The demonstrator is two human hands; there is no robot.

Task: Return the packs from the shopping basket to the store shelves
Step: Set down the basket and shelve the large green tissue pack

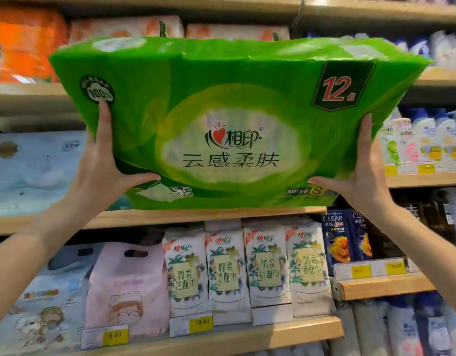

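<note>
A large green tissue pack (232, 119) with a "12" badge fills the middle of the head view, held up in front of the wooden store shelves (221, 214). My left hand (103, 165) grips its lower left edge, thumb under the pack and fingers up its face. My right hand (360, 173) grips the lower right edge the same way. The pack's bottom edge sits just above the lip of the middle shelf. The shopping basket is out of view.
Orange and white packs (124, 27) line the top shelf behind the green pack. A pale blue pack (34, 170) lies on the middle shelf at left. White facial-towel packs (247, 271), a pink pack (126, 289) and shampoo bottles (345, 237) fill lower and right shelves.
</note>
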